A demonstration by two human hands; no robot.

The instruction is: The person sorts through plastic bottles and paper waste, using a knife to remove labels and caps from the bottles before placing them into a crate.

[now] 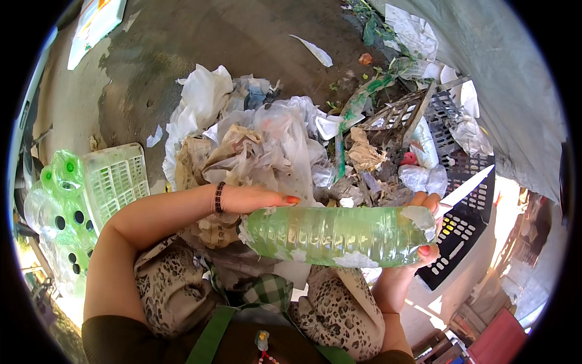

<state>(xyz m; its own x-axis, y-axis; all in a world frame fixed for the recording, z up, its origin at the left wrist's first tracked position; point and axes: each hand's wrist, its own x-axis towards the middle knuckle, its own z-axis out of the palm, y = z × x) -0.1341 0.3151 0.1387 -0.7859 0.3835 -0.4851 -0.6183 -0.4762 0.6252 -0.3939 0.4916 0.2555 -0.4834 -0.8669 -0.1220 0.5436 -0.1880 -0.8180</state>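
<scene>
A large translucent green plastic bottle [327,236] lies sideways across my lap, with ribbed sides and torn white label remnants. My left hand [254,199] rests along its far side near the left end; the thumb shows, while the fingers are hidden behind the bottle. At the opposite end, my right hand [429,227] grips the bottle with the thumb on the near side. That same hand also holds a knife [468,185], its pale blade pointing up and to the right. Below the bottle are my leopard-print trousers [345,309] and a green checked cloth [266,291].
Crumpled plastic bags [282,141] are heaped ahead. Several green bottles [68,209] stand at left beside a white plastic crate [118,173]. A black perforated crate [464,236] tilts at right, near a broken brown crate [400,118] among scraps. Grey sheeting [509,91] hangs at far right.
</scene>
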